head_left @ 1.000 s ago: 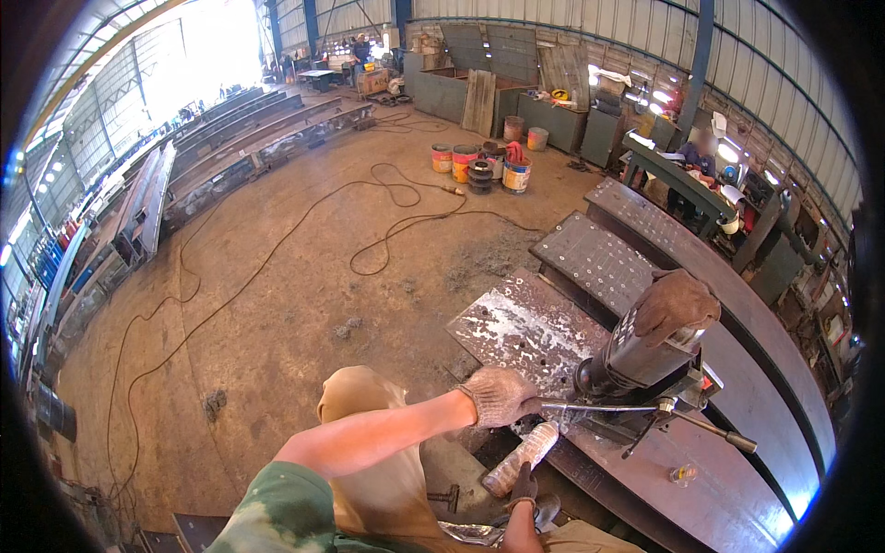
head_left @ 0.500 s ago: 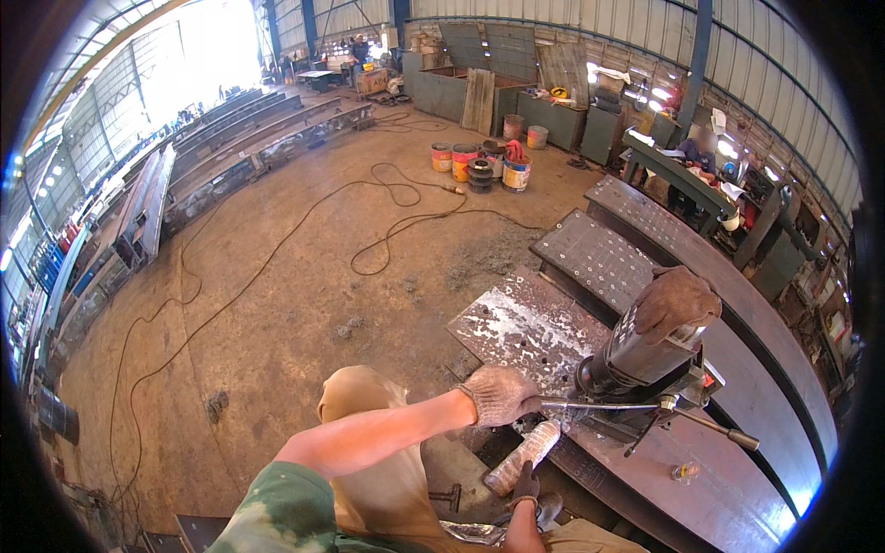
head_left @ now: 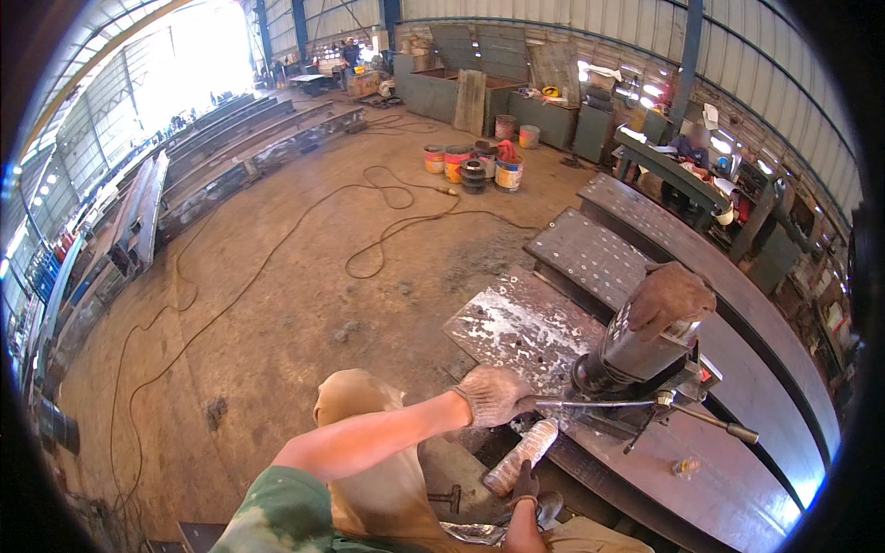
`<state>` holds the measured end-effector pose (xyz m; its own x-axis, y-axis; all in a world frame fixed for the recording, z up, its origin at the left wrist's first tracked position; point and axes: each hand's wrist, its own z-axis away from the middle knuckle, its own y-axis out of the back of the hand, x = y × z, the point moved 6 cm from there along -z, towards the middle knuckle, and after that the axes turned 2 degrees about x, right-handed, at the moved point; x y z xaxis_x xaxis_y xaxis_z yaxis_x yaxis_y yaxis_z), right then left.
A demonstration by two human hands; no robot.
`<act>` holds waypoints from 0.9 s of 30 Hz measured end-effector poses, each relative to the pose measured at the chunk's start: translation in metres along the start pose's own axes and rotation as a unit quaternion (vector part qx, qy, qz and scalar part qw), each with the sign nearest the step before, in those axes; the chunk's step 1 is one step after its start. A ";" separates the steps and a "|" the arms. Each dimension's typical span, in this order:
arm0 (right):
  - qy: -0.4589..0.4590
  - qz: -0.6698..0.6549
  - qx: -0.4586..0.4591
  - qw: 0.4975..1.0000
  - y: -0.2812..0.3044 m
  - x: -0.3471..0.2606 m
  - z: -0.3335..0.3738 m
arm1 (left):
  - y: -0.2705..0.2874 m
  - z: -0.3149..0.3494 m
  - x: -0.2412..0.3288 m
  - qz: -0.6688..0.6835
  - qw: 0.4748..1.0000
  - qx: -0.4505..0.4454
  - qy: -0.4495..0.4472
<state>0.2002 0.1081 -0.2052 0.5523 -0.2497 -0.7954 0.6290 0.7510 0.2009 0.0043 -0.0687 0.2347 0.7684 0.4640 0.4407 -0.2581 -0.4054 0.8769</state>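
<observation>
In a knit work glove, my left hand (head_left: pixel 498 396) is closed round the end of a metal feed lever (head_left: pixel 590 403) on a drilling machine (head_left: pixel 636 341). The machine stands on a steel plate, with a brown glove or cloth (head_left: pixel 671 300) draped over its top. Lower down, my right hand (head_left: pixel 525 484), in a dark glove, grips a plastic bottle (head_left: pixel 522 457) with cloudy contents. The bottle is tilted, its upper end toward the foot of the machine. White, wet-looking patches and several holes mark the steel plate (head_left: pixel 498 318) beside the machine.
Perforated steel plates (head_left: pixel 595 249) lie stacked to the right. A cable (head_left: pixel 277 241) snakes over the floor. Paint buckets (head_left: pixel 509 172) stand farther off, and long steel beams (head_left: pixel 258 161) line the far left. Someone (head_left: pixel 691 147) is at a green bench (head_left: pixel 671 172).
The whole view has shifted slightly. My left hand stays on the lever and my right hand on the bottle, with almost no visible movement.
</observation>
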 end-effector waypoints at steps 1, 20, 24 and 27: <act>0.000 0.024 0.009 1.000 0.002 -0.003 0.002 | 0.001 0.000 0.001 -0.004 1.000 -0.004 0.006; -0.018 0.009 -0.001 1.000 0.002 -0.028 0.025 | 0.007 -0.002 0.006 -0.031 0.998 -0.048 0.024; -0.021 0.054 0.018 0.998 0.002 -0.040 0.038 | 0.008 0.001 0.006 -0.028 0.999 -0.030 0.014; -0.018 0.035 0.010 0.999 0.004 -0.039 0.033 | 0.007 0.000 0.006 -0.024 0.999 -0.015 -0.015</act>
<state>0.1993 0.1002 -0.1543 0.6153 -0.2191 -0.7573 0.5980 0.7556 0.2673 0.0075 -0.0689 0.2430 0.7975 0.4586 0.3920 -0.2369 -0.3594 0.9026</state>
